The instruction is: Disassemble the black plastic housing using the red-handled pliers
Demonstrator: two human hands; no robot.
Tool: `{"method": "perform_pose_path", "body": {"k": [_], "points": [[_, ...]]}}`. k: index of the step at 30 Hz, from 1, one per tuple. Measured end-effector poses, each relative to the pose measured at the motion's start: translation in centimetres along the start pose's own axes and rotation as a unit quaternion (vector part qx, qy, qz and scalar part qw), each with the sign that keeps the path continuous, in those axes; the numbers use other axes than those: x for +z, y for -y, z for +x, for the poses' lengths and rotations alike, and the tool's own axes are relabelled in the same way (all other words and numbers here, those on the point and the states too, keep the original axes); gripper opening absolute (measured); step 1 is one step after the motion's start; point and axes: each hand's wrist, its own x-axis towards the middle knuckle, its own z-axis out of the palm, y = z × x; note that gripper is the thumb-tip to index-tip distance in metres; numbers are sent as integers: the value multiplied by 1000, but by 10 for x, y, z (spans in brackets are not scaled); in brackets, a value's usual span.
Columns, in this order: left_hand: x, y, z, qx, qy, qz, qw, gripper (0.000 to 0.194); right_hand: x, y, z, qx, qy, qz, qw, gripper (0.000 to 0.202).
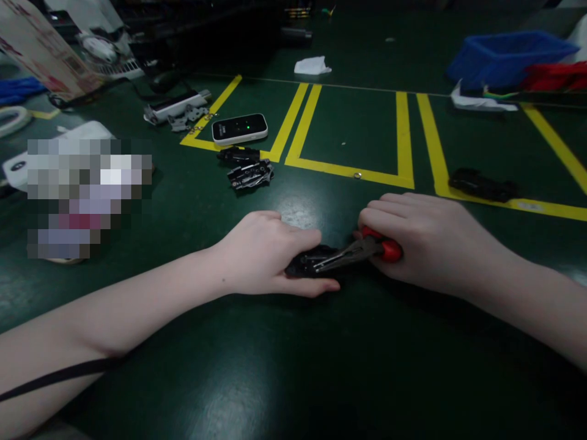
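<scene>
My left hand (266, 253) holds a small black part (306, 263) between thumb and fingers, low over the green table. My right hand (422, 241) is closed round the red handles of pliers (362, 247). The pliers' metal jaws point left and meet the black part; whether they grip it is too small to tell. Beyond my left hand, a dark metal part (251, 175) and another black part (238, 155) lie beside a black-and-white device (239, 129) with a green light. Another black part (482, 184) rests beyond my right hand.
Yellow tape (348, 171) marks boxes on the green table (229, 348). A small ring (357, 175) lies on the tape. Metal parts (178, 112) sit at the back left, a white phone-like object (98, 130) at the left, a blue bin (504, 58) at the back right.
</scene>
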Motion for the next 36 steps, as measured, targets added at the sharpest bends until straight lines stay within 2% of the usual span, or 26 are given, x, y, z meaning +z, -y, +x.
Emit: {"method": "perform_pose_path", "body": {"k": [9,11,14,18,22,24,26,28,30,33,35,36], "points": [[-1,-2,-1,-31,-3,-36,999,46,-7,4,5,23,23,36,999,8],[-2,-3,-1,-44,-13,-72,996,45,-8,4,5,29,18,36,999,9],[-4,-2,-3,-56,-28,-180,982,38,-7,4,3,45,12,43,998,9],[-7,1,-5,-52,-61,-322,943,41,-7,4,1,55,12,59,997,11],[-5,3,-7,-87,-37,-450,888,44,-9,5,0,64,5,60,996,11],[-3,3,-6,-96,-35,-522,847,48,-10,6,-1,69,-1,62,996,12],[-1,1,-5,-105,-44,-602,790,49,-12,6,-3,73,-9,65,995,13],[1,0,-5,-117,-44,-668,734,41,-13,5,-4,82,-14,66,994,12],[2,-2,-4,-128,-44,-698,703,32,-15,5,-4,90,-16,66,994,12],[3,-7,-6,-135,-71,-701,697,30,-15,4,-4,101,-19,56,993,11],[4,-11,-8,-134,-78,-684,712,44,-14,3,-3,107,-21,45,993,12],[5,-14,-9,-136,-71,-666,730,58,-14,3,-3,110,-22,41,993,13]]}}
